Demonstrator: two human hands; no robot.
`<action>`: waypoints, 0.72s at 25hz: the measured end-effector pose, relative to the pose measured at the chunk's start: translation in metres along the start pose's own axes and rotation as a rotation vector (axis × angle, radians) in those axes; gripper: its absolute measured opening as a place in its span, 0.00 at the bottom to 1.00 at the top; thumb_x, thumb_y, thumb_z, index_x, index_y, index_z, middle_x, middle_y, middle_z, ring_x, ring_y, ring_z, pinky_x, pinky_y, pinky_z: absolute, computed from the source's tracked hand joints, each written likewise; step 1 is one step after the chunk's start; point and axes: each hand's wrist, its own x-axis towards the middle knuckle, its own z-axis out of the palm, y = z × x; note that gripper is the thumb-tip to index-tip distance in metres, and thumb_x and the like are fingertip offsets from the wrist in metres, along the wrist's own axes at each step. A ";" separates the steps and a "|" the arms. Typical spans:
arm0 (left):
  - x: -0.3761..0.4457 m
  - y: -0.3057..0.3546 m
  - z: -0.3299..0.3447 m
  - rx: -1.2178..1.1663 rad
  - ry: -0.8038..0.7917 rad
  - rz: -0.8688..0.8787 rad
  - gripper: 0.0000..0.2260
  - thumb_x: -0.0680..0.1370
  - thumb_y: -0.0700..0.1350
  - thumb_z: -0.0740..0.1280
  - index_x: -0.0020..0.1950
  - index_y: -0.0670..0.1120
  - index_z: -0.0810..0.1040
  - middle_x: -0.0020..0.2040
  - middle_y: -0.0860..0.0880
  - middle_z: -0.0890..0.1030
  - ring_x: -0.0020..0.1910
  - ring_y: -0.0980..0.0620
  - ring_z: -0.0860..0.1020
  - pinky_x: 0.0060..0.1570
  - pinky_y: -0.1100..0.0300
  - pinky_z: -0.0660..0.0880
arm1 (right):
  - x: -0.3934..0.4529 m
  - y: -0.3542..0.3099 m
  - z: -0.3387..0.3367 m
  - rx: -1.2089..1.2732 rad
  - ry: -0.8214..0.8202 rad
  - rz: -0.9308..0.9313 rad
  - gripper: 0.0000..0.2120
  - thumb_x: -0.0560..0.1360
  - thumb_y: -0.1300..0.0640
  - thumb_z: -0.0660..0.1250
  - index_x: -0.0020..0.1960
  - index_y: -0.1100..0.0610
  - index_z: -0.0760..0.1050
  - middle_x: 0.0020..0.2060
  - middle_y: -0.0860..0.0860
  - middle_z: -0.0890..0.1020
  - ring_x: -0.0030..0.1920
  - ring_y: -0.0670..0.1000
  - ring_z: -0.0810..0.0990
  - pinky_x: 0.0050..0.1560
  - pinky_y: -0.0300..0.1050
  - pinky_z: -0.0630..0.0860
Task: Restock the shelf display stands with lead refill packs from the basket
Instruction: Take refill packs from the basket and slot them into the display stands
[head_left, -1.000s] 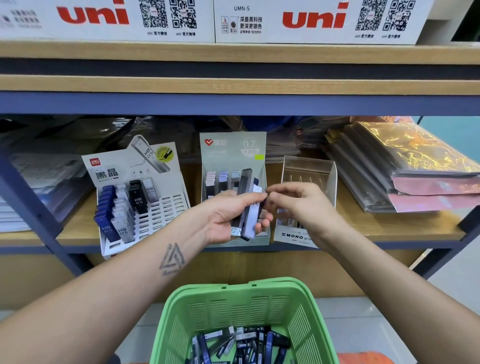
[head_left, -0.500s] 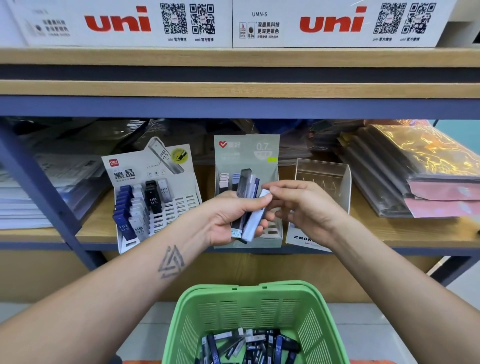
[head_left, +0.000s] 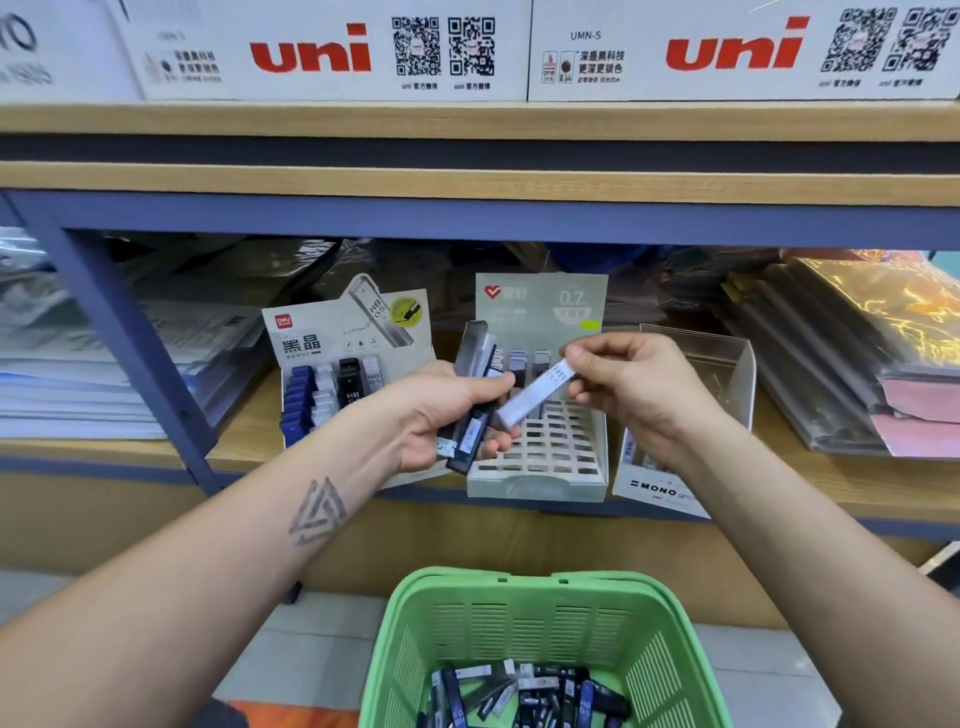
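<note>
- Two hands meet in the head view, in front of the middle display stand (head_left: 540, 457), a pale grey one marked 0.7 whose front slots are mostly unfilled, which I judge is why the work is happening just here.
- Left hand (head_left: 441, 415) has its grip curled round a small bundle of packs (head_left: 470, 405), dark ones standing roughly upright, thumb pressed across them; it seems to serve as a reserve so the other hand need not dip into the basket each time.
- Right hand (head_left: 631, 387) pinches one white pack (head_left: 535, 397) by its upper end between thumb and fingertips, the pack slanting down to the left, its lower end just beside the left-hand bundle and hanging over the stand's grid.
- Both forearms reach forward and slightly inward, wrists near level above the shelf (head_left: 831, 488) edge.
- Green basket (head_left: 519, 623) sits low between the arms, more refill packs (head_left: 519, 696) loose in its bottom.
- Left stand (head_left: 353, 374) already carries blue, white and black packs.
</note>
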 end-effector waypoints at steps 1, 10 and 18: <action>-0.002 0.002 -0.008 0.033 0.051 0.015 0.10 0.81 0.43 0.68 0.49 0.36 0.75 0.35 0.37 0.81 0.26 0.48 0.78 0.23 0.62 0.76 | 0.002 0.000 0.000 -0.005 0.004 -0.013 0.04 0.77 0.67 0.70 0.51 0.66 0.80 0.34 0.58 0.83 0.31 0.48 0.81 0.35 0.37 0.81; -0.014 0.019 -0.066 -0.148 0.165 -0.012 0.07 0.83 0.39 0.61 0.48 0.37 0.74 0.34 0.39 0.82 0.27 0.49 0.81 0.26 0.62 0.79 | 0.003 0.002 0.038 -0.388 -0.154 -0.149 0.06 0.75 0.68 0.73 0.51 0.61 0.81 0.42 0.59 0.85 0.39 0.54 0.86 0.43 0.45 0.84; -0.037 0.020 -0.127 -0.219 0.301 0.007 0.09 0.85 0.42 0.60 0.49 0.40 0.75 0.31 0.41 0.82 0.23 0.51 0.79 0.21 0.63 0.76 | 0.016 0.026 0.111 -0.695 -0.230 -0.375 0.04 0.75 0.59 0.75 0.48 0.51 0.83 0.41 0.46 0.85 0.45 0.48 0.84 0.52 0.54 0.82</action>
